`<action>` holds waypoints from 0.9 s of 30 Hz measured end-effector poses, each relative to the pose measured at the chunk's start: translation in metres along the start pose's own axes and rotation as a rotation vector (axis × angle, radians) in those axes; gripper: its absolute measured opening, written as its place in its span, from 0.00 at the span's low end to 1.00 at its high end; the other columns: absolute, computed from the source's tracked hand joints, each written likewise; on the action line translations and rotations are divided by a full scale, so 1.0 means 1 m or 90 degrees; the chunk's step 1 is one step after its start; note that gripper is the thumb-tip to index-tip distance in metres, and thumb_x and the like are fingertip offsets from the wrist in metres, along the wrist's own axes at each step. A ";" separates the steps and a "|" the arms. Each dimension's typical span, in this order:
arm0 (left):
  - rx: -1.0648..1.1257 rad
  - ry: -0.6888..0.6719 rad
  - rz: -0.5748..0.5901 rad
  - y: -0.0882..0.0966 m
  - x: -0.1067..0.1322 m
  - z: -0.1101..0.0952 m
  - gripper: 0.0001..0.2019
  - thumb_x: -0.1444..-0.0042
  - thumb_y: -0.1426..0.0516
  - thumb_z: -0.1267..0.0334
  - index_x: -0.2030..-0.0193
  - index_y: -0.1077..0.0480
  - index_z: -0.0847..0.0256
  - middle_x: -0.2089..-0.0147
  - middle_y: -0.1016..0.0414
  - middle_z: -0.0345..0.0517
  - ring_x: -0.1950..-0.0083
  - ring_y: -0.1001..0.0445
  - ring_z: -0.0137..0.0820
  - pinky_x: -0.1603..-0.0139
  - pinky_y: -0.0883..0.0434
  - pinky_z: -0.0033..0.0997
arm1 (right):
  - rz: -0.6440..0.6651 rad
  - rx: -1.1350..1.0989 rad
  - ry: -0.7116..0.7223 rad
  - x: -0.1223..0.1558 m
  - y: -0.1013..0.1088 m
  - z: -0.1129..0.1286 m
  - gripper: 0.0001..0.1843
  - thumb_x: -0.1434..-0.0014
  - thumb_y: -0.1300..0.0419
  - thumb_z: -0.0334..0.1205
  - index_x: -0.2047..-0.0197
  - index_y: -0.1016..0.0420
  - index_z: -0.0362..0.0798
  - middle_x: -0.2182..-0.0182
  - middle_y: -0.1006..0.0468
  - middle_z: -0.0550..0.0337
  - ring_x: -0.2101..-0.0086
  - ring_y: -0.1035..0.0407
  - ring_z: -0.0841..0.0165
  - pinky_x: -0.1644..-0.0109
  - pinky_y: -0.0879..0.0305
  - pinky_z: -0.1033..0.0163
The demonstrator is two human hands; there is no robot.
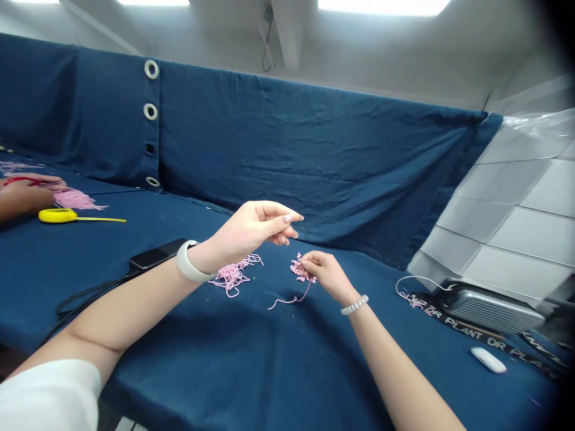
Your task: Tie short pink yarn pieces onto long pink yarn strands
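Through my remote feed, my right hand (327,274) pinches a small knotted pink yarn piece (296,269) over the blue cloth-covered counter (269,371); whether my raised left hand (249,230) grips anything, I can't tell. Drifting left, its trailing tail (295,299) could snag the tangled pink strands (230,276).

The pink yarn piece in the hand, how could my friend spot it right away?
Over the blue table, find the right hand with the bumpy bracelet. Pinched in it is the pink yarn piece; unlike the loose yarn pile nearby, it trails one long strand.
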State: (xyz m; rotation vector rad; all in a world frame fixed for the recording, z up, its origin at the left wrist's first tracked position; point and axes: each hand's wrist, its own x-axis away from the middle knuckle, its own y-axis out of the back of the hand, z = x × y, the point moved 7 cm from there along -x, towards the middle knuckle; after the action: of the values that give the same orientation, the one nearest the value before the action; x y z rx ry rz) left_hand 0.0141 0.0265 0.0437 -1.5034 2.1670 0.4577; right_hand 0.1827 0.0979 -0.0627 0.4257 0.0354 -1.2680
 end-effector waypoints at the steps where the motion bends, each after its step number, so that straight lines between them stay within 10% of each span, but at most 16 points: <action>1: -0.021 0.004 -0.019 -0.001 -0.001 0.006 0.12 0.48 0.39 0.58 0.60 0.25 0.64 0.71 0.25 0.45 0.72 0.29 0.24 0.69 0.30 0.24 | -0.021 -0.029 0.014 0.003 0.002 0.011 0.14 0.51 0.37 0.48 0.72 0.28 0.44 0.78 0.26 0.60 0.79 0.36 0.74 0.75 0.40 0.68; 6: 0.059 0.097 0.028 -0.035 0.001 0.063 0.25 0.54 0.35 0.60 0.49 0.34 0.63 0.57 0.24 0.52 0.57 0.25 0.33 0.55 0.30 0.33 | -0.084 -0.281 0.089 0.020 -0.002 0.058 0.14 0.53 0.33 0.46 0.71 0.30 0.46 0.76 0.28 0.62 0.76 0.35 0.75 0.73 0.38 0.69; 10: 0.021 0.178 0.208 -0.066 0.015 0.092 0.12 0.51 0.38 0.58 0.67 0.28 0.67 0.69 0.23 0.49 0.66 0.24 0.32 0.59 0.28 0.34 | -0.070 -0.363 0.083 0.027 -0.003 0.074 0.11 0.55 0.32 0.42 0.72 0.29 0.47 0.77 0.31 0.65 0.80 0.41 0.78 0.78 0.43 0.71; 14: -0.056 0.099 0.162 -0.057 0.016 0.065 0.13 0.46 0.43 0.57 0.70 0.27 0.67 0.74 0.24 0.47 0.70 0.25 0.31 0.62 0.28 0.32 | -0.111 -0.374 0.100 0.028 0.024 0.082 0.11 0.59 0.30 0.36 0.74 0.28 0.45 0.79 0.35 0.66 0.82 0.49 0.81 0.83 0.50 0.73; 19: -0.111 -0.080 0.114 -0.045 0.018 0.014 0.11 0.44 0.44 0.60 0.70 0.25 0.65 0.56 0.23 0.54 0.52 0.26 0.37 0.51 0.31 0.34 | -0.148 -0.358 0.091 0.024 0.049 0.069 0.11 0.60 0.29 0.36 0.74 0.27 0.46 0.81 0.35 0.66 0.82 0.48 0.80 0.83 0.49 0.73; 27: 0.312 -0.044 0.103 -0.043 0.022 0.006 0.09 0.46 0.40 0.58 0.67 0.25 0.62 0.67 0.22 0.44 0.60 0.23 0.32 0.47 0.30 0.40 | -0.053 -0.270 0.038 0.023 0.018 0.063 0.12 0.58 0.29 0.41 0.73 0.26 0.44 0.83 0.35 0.66 0.81 0.45 0.79 0.79 0.46 0.72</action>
State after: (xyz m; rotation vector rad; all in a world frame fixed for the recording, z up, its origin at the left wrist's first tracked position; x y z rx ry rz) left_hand 0.0486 -0.0022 0.0266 -1.0368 2.1492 0.0187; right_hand 0.1938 0.0608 -0.0056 0.0958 0.3688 -1.2893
